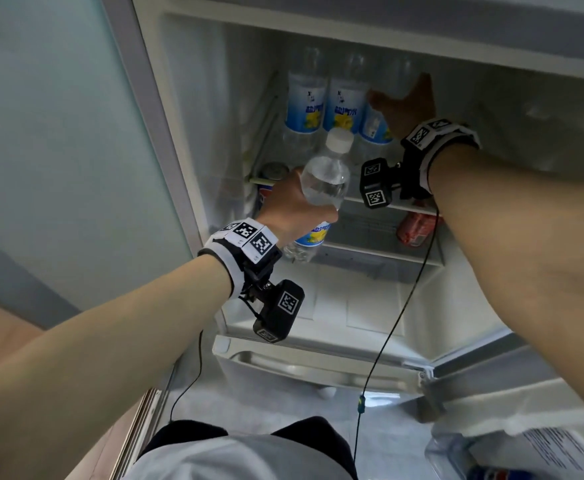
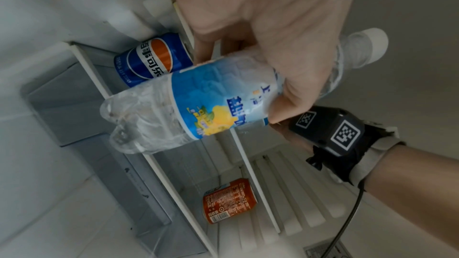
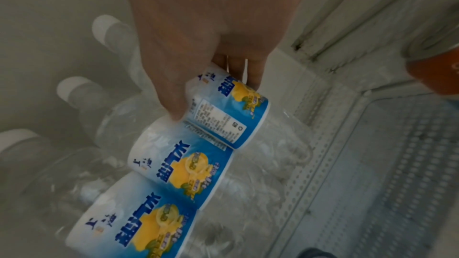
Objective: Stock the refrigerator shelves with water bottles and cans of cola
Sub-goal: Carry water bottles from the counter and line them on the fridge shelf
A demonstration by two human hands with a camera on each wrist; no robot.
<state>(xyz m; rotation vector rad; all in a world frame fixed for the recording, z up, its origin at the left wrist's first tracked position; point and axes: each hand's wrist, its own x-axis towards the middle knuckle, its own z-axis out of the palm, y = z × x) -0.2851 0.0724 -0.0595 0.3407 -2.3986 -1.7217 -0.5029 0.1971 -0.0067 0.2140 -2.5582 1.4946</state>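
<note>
My right hand (image 1: 404, 105) is inside the refrigerator (image 1: 186, 140), fingers (image 3: 250, 74) curled round the third water bottle (image 3: 223, 109) in the upper shelf (image 1: 387, 204) row; my left hand (image 1: 294, 209) grips a fourth bottle (image 1: 325, 178) just outside, cap up; I judge it best to seat the third bottle flush against its neighbour, then bring the fourth in upright beside it; blue cola can (image 2: 151, 60) sits below.

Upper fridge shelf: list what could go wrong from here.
1. The right hand grips the third clear blue-labelled water bottle beside two packed neighbours; a nudge could topple them.
2. The left hand holds another clear bottle tilted in mid-air; it may slip.
</note>
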